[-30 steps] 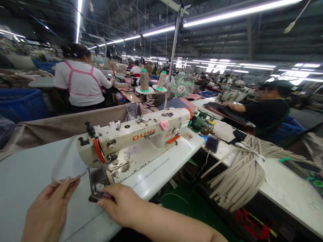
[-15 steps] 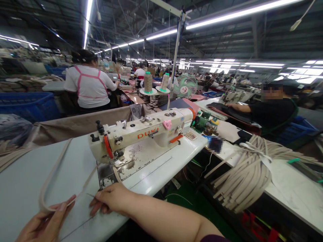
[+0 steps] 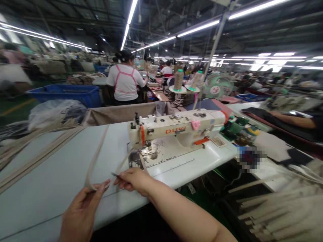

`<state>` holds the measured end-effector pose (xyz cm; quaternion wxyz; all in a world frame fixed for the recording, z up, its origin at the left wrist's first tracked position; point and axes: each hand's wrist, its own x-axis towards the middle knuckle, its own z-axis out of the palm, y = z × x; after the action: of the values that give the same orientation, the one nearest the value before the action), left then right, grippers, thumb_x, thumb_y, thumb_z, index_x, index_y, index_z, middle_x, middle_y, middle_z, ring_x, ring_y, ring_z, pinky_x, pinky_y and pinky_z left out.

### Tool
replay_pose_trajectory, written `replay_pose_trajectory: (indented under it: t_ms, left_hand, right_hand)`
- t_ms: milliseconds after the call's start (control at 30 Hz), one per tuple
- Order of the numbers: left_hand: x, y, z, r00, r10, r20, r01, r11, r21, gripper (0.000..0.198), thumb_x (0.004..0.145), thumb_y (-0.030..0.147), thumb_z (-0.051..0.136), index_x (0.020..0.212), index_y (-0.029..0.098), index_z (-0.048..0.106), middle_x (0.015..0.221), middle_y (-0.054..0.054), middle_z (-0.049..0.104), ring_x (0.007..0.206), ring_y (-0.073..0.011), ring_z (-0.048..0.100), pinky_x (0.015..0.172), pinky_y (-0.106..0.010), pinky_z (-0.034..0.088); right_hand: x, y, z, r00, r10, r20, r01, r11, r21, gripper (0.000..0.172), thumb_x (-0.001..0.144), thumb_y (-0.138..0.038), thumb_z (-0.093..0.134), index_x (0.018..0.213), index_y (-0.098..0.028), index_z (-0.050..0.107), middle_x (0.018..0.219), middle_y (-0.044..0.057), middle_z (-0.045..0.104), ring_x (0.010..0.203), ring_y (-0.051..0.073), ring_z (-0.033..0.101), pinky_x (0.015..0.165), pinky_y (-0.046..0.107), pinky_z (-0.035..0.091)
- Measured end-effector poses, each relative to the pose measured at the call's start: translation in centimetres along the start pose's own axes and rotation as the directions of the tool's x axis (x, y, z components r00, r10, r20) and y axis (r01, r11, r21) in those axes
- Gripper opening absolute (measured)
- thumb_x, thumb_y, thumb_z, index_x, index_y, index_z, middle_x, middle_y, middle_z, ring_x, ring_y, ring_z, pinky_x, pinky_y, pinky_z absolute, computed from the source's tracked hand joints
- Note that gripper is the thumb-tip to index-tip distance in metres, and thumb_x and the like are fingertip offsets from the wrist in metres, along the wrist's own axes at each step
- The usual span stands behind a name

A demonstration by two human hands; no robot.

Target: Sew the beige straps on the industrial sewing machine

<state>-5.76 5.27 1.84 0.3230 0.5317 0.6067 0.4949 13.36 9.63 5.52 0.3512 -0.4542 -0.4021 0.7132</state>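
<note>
"What's changing?"
"The right hand [image 3: 126, 180] is moving clear of the sewing machine [image 3: 176, 125], gripping a dark pointed tool [image 3: 115, 175], its tip now hovering beside the pale strip [image 3: 99, 146]."
"And the left hand [image 3: 85, 205]?"
"Pinching that strip, which is looping left of the machine over the table [image 3: 60, 183], seemingly lying within the tool's reach."

Strip [image 3: 96, 155] L; mach. [image 3: 164, 125] on tbl [image 3: 68, 174]

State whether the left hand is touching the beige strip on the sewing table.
Touching. The head view shows the left hand with the beige strip pinched between its thumb and fingers.
</note>
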Motion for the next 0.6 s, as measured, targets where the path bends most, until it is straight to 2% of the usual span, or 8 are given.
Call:
replay_pose_trajectory:
  t_ms: [67, 167, 300, 367, 433, 500, 567, 600]
  left_hand:
    - [-0.4, 1.1, -0.1, 0.998, -0.059, 0.039, 0.063, 0.992, -0.107, 0.041, 0.081, 0.057, 0.073, 0.099, 0.020, 0.070, 0.110, -0.010, 0.080, 0.110, -0.0292, 0.074, 0.105, -0.044, 0.056]
    - [-0.4, 2.0, -0.1, 0.997, -0.068, 0.045, 0.077, 0.969, -0.234, 0.035, 0.083, 0.052, 0.074, 0.096, 0.020, 0.068, 0.112, -0.012, 0.079, 0.107, -0.0275, 0.075, 0.101, -0.042, 0.059]
    - [-0.5, 2.5, -0.7, 0.996, -0.078, 0.040, 0.086, 0.948, -0.307, 0.028, 0.085, 0.047, 0.075, 0.094, 0.022, 0.067, 0.110, -0.011, 0.079, 0.106, -0.0253, 0.075, 0.101, -0.039, 0.058]
    - [-0.6, 2.7, -1.1, 0.997, -0.080, 0.024, 0.083, 0.944, -0.320, 0.028, 0.086, 0.047, 0.074, 0.094, 0.022, 0.066, 0.109, -0.011, 0.079, 0.106, -0.0251, 0.074, 0.101, -0.039, 0.057]
    - [-0.5, 2.8, -1.9, 0.997, -0.076, 0.018, 0.078, 0.948, -0.307, 0.029, 0.088, 0.049, 0.072, 0.095, 0.022, 0.065, 0.107, -0.010, 0.079, 0.106, -0.0246, 0.074, 0.100, -0.038, 0.057]
    - [0.0, 2.6, -3.2, 0.997, -0.080, 0.020, 0.082, 0.962, -0.261, 0.031, 0.089, 0.052, 0.069, 0.095, 0.021, 0.065, 0.105, -0.010, 0.078, 0.105, -0.0239, 0.073, 0.098, -0.037, 0.056]
    - [0.9, 2.0, -5.1, 0.995, -0.099, 0.015, 0.100, 0.978, -0.182, 0.035, 0.089, 0.056, 0.066, 0.092, 0.021, 0.064, 0.101, -0.009, 0.078, 0.102, -0.0233, 0.073, 0.094, -0.035, 0.056]
    - [1.4, 1.5, -6.5, 0.994, -0.110, 0.003, 0.109, 0.985, -0.136, 0.037, 0.088, 0.058, 0.065, 0.091, 0.021, 0.064, 0.098, -0.009, 0.077, 0.097, -0.0231, 0.073, 0.089, -0.035, 0.057]
  right_hand:
    - [-0.1, -0.1, 0.0, 0.999, -0.031, 0.029, 0.031, 1.000, -0.004, 0.031, 0.094, -0.039, 0.061, 0.078, -0.013, 0.070, 0.054, -0.005, 0.051, 0.043, 0.005, 0.032, 0.044, 0.021, 0.017]
    - [-0.2, -0.2, 0.0, 0.994, -0.070, 0.086, 0.070, 0.998, -0.004, 0.042, 0.085, -0.056, 0.068, 0.081, -0.014, 0.067, 0.057, -0.006, 0.048, 0.045, 0.005, 0.028, 0.045, 0.022, 0.013]
    - [-0.8, -0.8, 0.3, 0.983, -0.091, 0.158, 0.098, 0.995, -0.036, 0.054, 0.082, -0.066, 0.065, 0.091, -0.013, 0.068, 0.068, -0.002, 0.053, 0.049, 0.006, 0.027, 0.048, 0.024, 0.010]
    - [-1.3, -1.0, 0.3, 0.986, -0.099, 0.137, 0.115, 0.987, -0.113, 0.056, 0.085, -0.069, 0.057, 0.094, -0.014, 0.067, 0.070, -0.002, 0.053, 0.050, 0.007, 0.027, 0.048, 0.024, 0.013]
    - [-1.7, -0.8, -0.1, 0.985, -0.159, 0.074, 0.173, 0.948, -0.266, 0.052, 0.089, -0.068, 0.052, 0.087, -0.017, 0.063, 0.067, -0.003, 0.049, 0.052, 0.009, 0.031, 0.049, 0.025, 0.020]
    - [-2.1, -0.4, -0.9, 0.957, -0.291, -0.003, 0.248, 0.821, -0.514, 0.045, 0.092, -0.062, 0.051, 0.074, -0.021, 0.055, 0.064, -0.004, 0.045, 0.056, 0.012, 0.039, 0.053, 0.026, 0.030]
    - [-2.8, 0.1, -2.1, 0.888, -0.456, -0.056, 0.245, 0.573, -0.782, 0.035, 0.093, -0.049, 0.055, 0.071, -0.021, 0.054, 0.067, -0.001, 0.051, 0.065, 0.016, 0.050, 0.062, 0.028, 0.039]
    - [-3.3, 0.3, -2.7, 0.845, -0.530, -0.075, 0.191, 0.429, -0.883, 0.026, 0.093, -0.042, 0.056, 0.078, -0.021, 0.059, 0.076, 0.002, 0.058, 0.074, 0.018, 0.056, 0.068, 0.030, 0.043]
